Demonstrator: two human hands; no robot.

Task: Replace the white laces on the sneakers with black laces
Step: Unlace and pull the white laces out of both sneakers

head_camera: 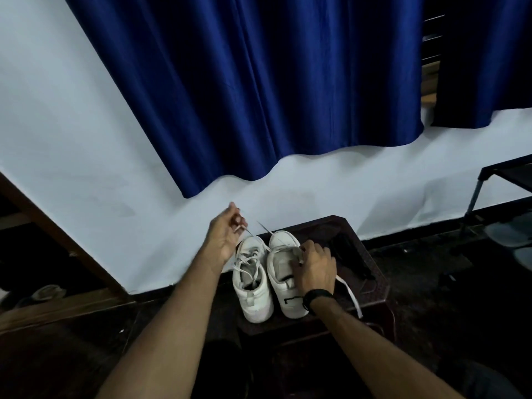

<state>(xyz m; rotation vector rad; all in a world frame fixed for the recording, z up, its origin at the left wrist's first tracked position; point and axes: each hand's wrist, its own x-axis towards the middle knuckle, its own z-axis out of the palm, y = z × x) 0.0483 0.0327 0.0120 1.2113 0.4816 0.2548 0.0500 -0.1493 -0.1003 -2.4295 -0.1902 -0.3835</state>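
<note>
Two white sneakers [269,272] sit side by side on a small dark table [371,272], toes toward the wall, heels toward the camera. Left sneaker [251,286]: white lace loose and tangled across the tongue. Right sneaker [283,283]: eyelet area looks mostly unlaced, a black mark on its heel side. Left hand [223,237] is raised above and just left of the left sneaker's toe, fingers curled, pinching a white lace [250,232] that runs taut from the hand down toward the shoes; which eyelet it comes from, can't tell. A second thin lace strand [264,228] angles up beside it, above the right sneaker's toe. Right hand [313,267] rests on the right sneaker's upper, fingers curled over the tongue edge near the top eyelets, gripping the shoe; whether it also pinches lace there, can't tell. Black band [316,296] on the right wrist. A flat white lace end [351,295] trails from under the right hand across the table and off its near right edge. Dark shape [349,259] lying on the table right of the sneakers, possibly the black laces, too dim to confirm. Behind: pale wall [86,110], blue curtain [259,82], a dark rack [495,197] at far right.
</note>
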